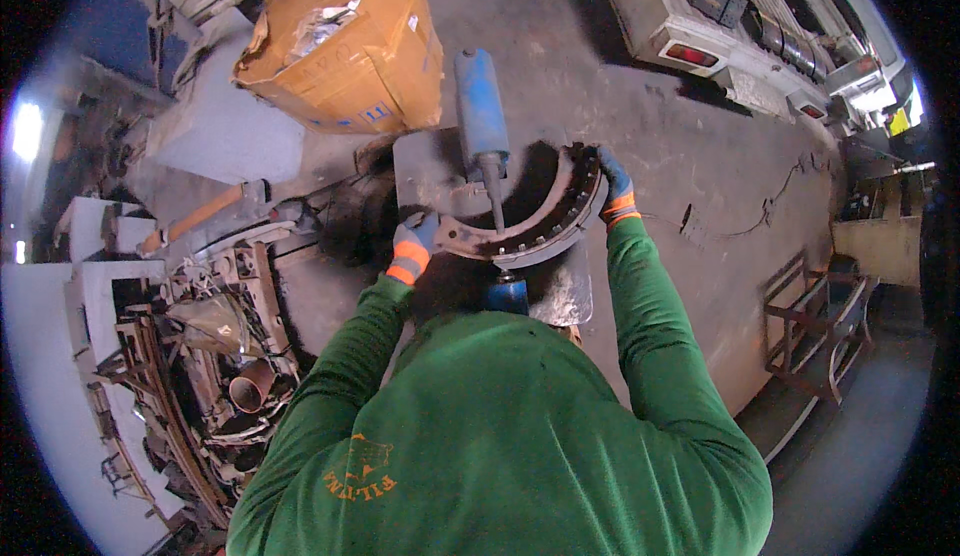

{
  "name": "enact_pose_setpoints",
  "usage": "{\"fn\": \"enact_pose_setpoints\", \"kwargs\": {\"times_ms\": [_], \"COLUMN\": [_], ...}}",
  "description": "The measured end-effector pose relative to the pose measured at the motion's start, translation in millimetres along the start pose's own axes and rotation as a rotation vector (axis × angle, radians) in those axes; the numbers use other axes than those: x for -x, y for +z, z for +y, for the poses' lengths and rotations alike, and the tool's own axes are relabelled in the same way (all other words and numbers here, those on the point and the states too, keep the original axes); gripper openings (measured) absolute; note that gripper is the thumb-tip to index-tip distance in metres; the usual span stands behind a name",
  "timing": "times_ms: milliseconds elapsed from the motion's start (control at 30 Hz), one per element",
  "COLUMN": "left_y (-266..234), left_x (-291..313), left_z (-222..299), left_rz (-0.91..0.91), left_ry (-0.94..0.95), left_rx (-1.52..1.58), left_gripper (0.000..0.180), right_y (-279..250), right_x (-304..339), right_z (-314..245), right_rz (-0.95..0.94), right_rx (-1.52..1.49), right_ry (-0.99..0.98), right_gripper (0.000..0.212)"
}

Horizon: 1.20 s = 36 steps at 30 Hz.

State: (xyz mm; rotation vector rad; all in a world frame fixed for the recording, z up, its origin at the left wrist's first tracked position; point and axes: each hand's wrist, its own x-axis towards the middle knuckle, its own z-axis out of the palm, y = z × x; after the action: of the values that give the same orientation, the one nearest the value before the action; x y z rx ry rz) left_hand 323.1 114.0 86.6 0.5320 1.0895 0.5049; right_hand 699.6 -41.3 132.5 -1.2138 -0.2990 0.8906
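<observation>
A curved brake shoe [556, 218], dark with a row of rivets or holes along its outer band, spans between my two hands. My left hand [416, 238], in a grey-blue glove with an orange cuff, grips its left end. Round the upper right end is my right hand [616, 184], gloved alike, its fingers partly hidden by the shoe. A blue upright press [482, 106] with a narrow metal rod [494, 196] points down at the shoe's inner curve; whether the rod touches it I cannot tell. Below the shoe shows a blue lower cylinder [507, 295].
A metal plate [568, 301] lies beneath the press. Beyond it stands an open cardboard box [370, 66]. Scrap metal parts [225, 326] and a hammer [205, 218] are at left. A rusty metal frame [820, 326] stands right, and a white truck bed [690, 41] far right.
</observation>
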Motion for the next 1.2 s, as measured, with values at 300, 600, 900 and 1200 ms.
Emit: {"fn": "enact_pose_setpoints", "kwargs": {"times_ms": [300,600,900,1200], "left_y": [18,17,-23,7], "left_x": [-5,20,-10,18], "left_z": [3,14,-18,5], "left_rz": [0.044,0.086,0.111,0.032], "left_ry": [0.063,0.414,0.317,0.440], "left_rx": [-0.171,-0.705,-0.482,-0.711], "left_gripper": [0.017,0.019,0.015,0.016], "right_y": [-36,-16,22,91], "right_x": [-29,-41,-2,108], "right_z": [26,20,-47,-128], "right_rz": [0.035,0.054,-0.146,-0.856], "right_rx": [-0.080,-0.189,0.550,1.627], "right_ry": [-0.013,0.104,-0.208,-0.741], "right_gripper": [0.038,0.054,0.055,0.048]}}
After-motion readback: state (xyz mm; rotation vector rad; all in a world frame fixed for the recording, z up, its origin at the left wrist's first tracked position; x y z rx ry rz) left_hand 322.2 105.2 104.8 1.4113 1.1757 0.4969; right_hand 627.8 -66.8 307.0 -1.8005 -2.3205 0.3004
